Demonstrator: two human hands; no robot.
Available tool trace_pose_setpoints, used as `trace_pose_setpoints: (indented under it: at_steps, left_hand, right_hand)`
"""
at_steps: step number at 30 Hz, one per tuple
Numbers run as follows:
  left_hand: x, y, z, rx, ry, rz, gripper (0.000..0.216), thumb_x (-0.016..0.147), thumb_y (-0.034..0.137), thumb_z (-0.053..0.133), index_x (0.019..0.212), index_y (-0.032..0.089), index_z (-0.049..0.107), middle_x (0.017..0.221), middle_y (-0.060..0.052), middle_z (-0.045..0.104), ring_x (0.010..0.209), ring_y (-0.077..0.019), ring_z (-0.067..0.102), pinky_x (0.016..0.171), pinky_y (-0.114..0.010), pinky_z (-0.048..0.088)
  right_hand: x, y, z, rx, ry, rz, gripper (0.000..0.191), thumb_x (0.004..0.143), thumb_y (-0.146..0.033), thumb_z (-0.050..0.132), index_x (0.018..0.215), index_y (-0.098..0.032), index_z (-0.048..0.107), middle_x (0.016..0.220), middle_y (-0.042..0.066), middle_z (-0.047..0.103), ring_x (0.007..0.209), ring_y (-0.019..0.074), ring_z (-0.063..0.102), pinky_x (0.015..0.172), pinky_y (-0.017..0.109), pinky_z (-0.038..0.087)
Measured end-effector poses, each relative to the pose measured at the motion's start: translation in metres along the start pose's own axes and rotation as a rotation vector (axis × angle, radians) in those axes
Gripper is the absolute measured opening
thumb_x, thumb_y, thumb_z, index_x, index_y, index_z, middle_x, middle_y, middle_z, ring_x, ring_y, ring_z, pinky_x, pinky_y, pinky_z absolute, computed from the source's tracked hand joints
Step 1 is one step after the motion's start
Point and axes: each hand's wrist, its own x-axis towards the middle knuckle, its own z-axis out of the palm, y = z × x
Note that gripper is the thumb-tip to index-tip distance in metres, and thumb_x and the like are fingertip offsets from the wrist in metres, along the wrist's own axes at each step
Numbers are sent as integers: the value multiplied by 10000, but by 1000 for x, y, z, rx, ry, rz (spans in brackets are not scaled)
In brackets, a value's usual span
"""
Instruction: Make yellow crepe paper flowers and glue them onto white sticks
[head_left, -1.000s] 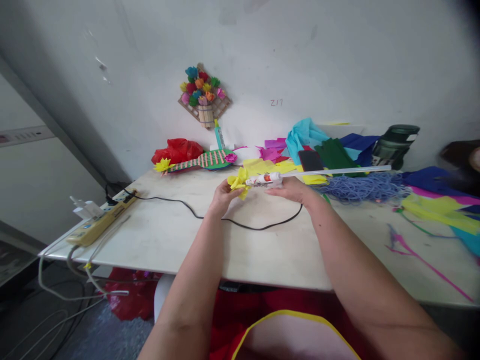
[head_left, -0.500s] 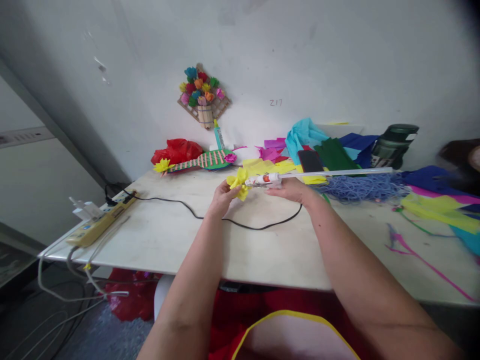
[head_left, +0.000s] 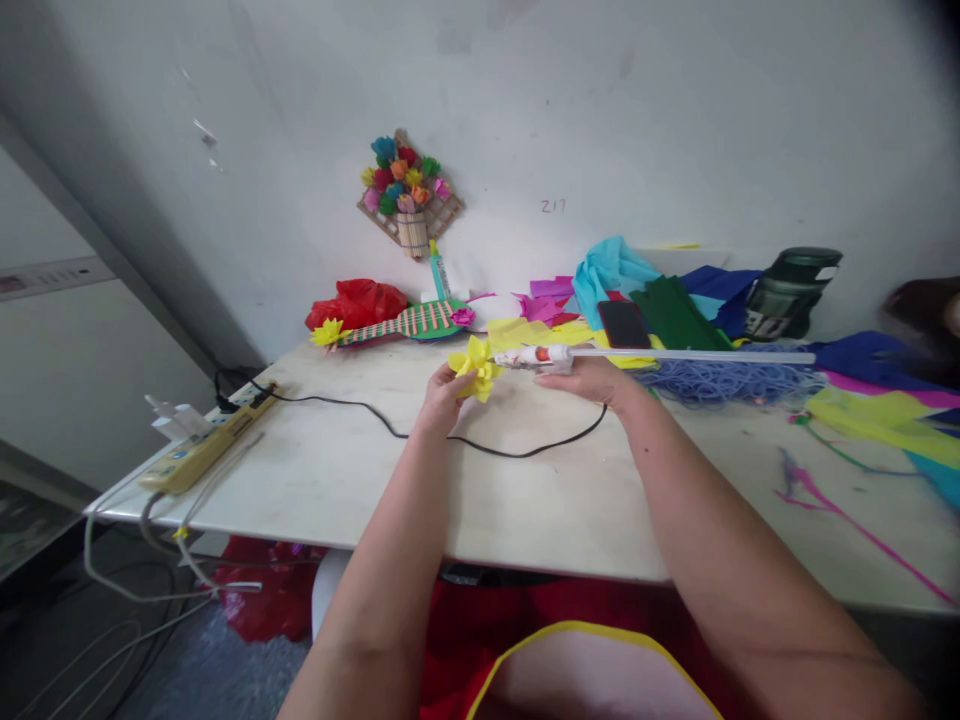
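Observation:
Between the fingers of my left hand [head_left: 444, 390] is a yellow paper flower [head_left: 475, 368], held up over the table. My right hand [head_left: 589, 380] is wrapped round a white hot glue gun [head_left: 534, 357] whose nozzle points left at the flower. From the back of the gun a long clear glue stick [head_left: 697, 355] runs out to the right. A black cord [head_left: 517, 456] loops below my hands. The nozzle is at the flower's right side; whether it touches the petals I cannot tell.
A green paper-covered instrument shape [head_left: 427, 321] lies near the wall. A power strip [head_left: 202, 450] sits at the left edge. Crepe paper [head_left: 611, 270], a phone [head_left: 624, 324], blue shredded strands [head_left: 720, 378] and a dark green bottle [head_left: 795, 290] crowd the back right.
The glue stick has tilted a little, its far end lower and farther right. The flower has turned slightly in my left hand. Both grips are kept.

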Motion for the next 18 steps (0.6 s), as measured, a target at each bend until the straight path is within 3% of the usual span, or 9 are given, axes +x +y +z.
trace_pose_setpoints:
  at_steps: [6, 9, 12, 18]
  left_hand:
    - [4, 1, -3, -86, 117, -18, 300, 567, 222, 703, 837, 168, 585, 845, -27, 646, 714, -134, 612, 618, -248, 472]
    - [4, 4, -4, -121, 147, -9, 301, 574, 230, 691, 847, 180, 577, 859, -20, 648, 734, -139, 617, 628, -253, 473]
    - [3, 7, -3, -160, 180, 7, 323, 573, 233, 684, 874, 185, 573, 875, -25, 650, 766, -153, 620, 647, -266, 477]
    - [2, 11, -1, -240, 192, 3, 341, 572, 215, 693, 887, 185, 566, 901, -27, 651, 794, -181, 621, 671, -285, 479]
  right_hand:
    - [5, 15, 7, 119, 162, -56, 337, 687, -380, 576, 945, -172, 640, 963, 56, 664, 911, 213, 593, 799, 309, 452]
    - [6, 20, 14, 12, 242, 50, 329, 669, -415, 587, 906, -192, 636, 883, 49, 670, 824, 208, 603, 715, 304, 464]
    - [7, 24, 22, -135, 220, 151, 358, 655, -451, 588, 931, -224, 615, 876, 38, 664, 788, 210, 603, 648, 292, 452]
    - [11, 25, 41, -300, 61, 93, 475, 702, -384, 527, 1155, -239, 515, 1039, 82, 637, 911, 265, 590, 716, 338, 428]
